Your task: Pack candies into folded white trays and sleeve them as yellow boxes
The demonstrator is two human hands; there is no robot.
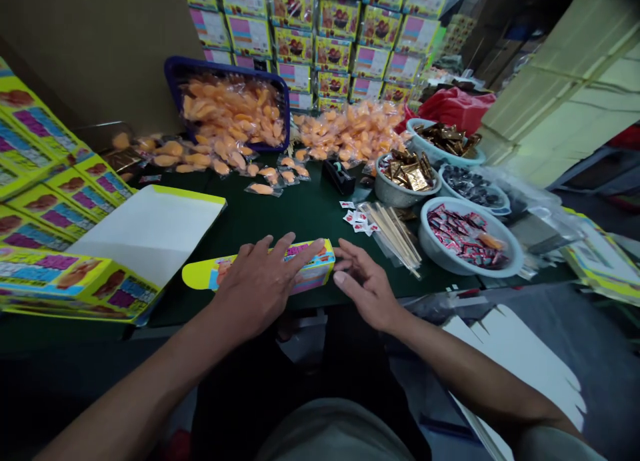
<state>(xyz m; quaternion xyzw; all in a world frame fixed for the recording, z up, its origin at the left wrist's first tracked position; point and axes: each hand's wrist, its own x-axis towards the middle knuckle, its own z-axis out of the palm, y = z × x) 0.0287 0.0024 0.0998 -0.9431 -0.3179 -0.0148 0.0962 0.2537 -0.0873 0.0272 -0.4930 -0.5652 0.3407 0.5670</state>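
Note:
A small yellow, pink and blue printed carton box (313,273) lies on its side on the green table in front of me. A rounded yellow flap sticks out at its left end. Across its top lies my left hand (257,281), gripping it with the fingers over the far side and the thumb along the top. Just off the box's right end is my right hand (367,284), its fingers loosely bent and apart, with nothing visible in it. The palm side of my left hand is hidden.
Behind are a blue basket (173,91) and a heap of wrapped orange pieces (350,131). Bowls of wrapped sachets (470,238), wooden sticks (393,238) and a tape dispenser (340,176) stand right of centre. Packed yellow boxes (75,274) fill the left; flat white cardboard (520,364) lies lower right.

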